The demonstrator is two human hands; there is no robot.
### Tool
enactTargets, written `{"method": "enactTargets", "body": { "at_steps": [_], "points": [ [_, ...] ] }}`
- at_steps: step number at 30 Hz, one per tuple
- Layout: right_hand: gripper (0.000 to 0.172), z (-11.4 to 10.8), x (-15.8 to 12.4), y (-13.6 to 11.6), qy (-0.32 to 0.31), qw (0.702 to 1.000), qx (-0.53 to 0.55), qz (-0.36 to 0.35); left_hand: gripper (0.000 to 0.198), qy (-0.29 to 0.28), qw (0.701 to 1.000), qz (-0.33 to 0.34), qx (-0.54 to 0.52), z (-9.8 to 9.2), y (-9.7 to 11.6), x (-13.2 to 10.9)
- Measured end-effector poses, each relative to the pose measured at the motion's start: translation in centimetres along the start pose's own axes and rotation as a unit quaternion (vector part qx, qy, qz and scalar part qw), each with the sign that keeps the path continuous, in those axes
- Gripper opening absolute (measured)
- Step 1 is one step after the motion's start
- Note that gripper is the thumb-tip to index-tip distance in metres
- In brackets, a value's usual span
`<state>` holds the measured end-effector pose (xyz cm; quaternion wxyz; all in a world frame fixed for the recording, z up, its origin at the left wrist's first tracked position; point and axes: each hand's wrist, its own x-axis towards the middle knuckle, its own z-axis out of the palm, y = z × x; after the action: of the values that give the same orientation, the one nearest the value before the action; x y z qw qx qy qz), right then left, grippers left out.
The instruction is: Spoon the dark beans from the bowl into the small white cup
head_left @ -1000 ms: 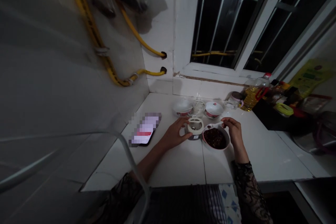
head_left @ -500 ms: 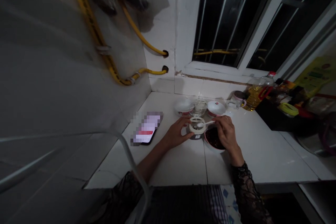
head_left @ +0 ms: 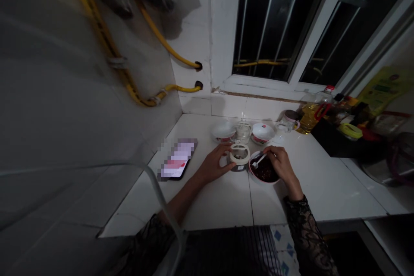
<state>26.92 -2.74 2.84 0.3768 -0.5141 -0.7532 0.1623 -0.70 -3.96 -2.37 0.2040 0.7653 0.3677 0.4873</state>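
Dim tiled kitchen with a barred window (head_left: 263, 30): on the white bench (head_left: 213, 207), the left hand (head_left: 214, 164) clasps a jar (head_left: 239, 167) near its rim, while the right hand (head_left: 282, 164) pinches a small spoon (head_left: 259, 161), tip over or in the dark sauce (head_left: 268, 175) of a bowl (head_left: 253, 177) just beside. Spooning seems the step in hand; the next move probably calls for a level spoon and steady jar.

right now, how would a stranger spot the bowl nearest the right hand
On the white tiled counter below the window, find the right hand holding a small white spoon. The bowl sits under that spoon; its dark, chunky contents set it apart from two bowls behind showing white insides.
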Motion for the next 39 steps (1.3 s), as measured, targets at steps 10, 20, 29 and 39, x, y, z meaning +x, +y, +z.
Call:
{"method": "enactTargets", "body": {
  "at_steps": [10, 20, 29, 39],
  "points": [
    [0.023, -0.2, 0.2, 0.2, 0.005, 0.983, 0.129, 0.132, 0.032, -0.003, 1.0, -0.001, 0.006, 0.1, -0.1, -0.1],
    [0.023, -0.1, 0.3, 0.2, 0.003, 0.969, 0.184, 0.167, 0.032, -0.001, 1.0, 0.002, 0.0, 0.0, 0.0, 0.0],
    [0.019, -0.4, 0.6, 0.5, 0.029, 0.958, 0.223, 0.179, 0.032, -0.003, 1.0, -0.005, 0.001, 0.0, 0.1, 0.0],
    [0.02, -0.7, 0.8, 1.3, 0.097, 0.944, 0.252, 0.19, 0.031, 0.003, 1.0, -0.003, 0.003, 0.1, 0.0, 0.0]
  ]
}}
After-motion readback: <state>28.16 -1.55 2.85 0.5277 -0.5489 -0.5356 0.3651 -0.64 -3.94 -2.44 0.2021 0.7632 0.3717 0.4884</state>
